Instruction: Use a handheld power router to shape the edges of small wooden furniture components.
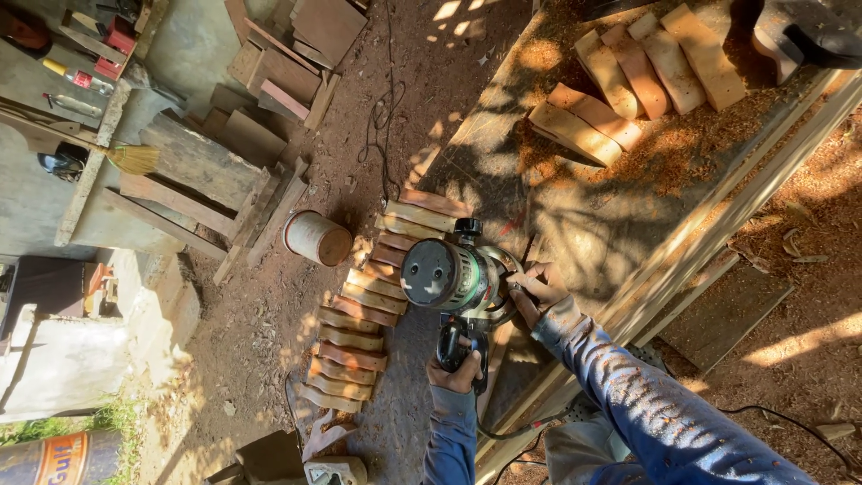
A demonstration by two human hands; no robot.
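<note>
Head view: my left hand (456, 370) is wrapped around the black handle of the router (460, 280), fingers clamped shut on the grip, knuckles toward the camera. My right hand (533, 289) rests on the far side of the router's base, fingers curled together against its rim; how tightly they press I cannot tell. Both sleeves are blue and speckled with sun and shade.

The router stands upright, its round grey cap facing up at me, green-and-silver body below. It sits at the near corner of the bench (575, 216), between my two hands, over a piece of wood whose shape is mostly hidden under the tool. A black cord (516, 431) loops from below the handle down past my left sleeve.

On the bench, well apart from the router, lies a cluster of blocks (628, 81), pale and reddish, on a thick spread of sawdust (682, 153).

On the ground just left of the router runs a long row of curved slats (364, 323), laid side by side. Beside that row stands a can (316, 237), tipped toward me so its top shows. Further left are stacked boards (224, 171) and a broom (126, 159) leaning at a wall. Another dark cable (382, 108) trails across the dirt above the slats.
</note>
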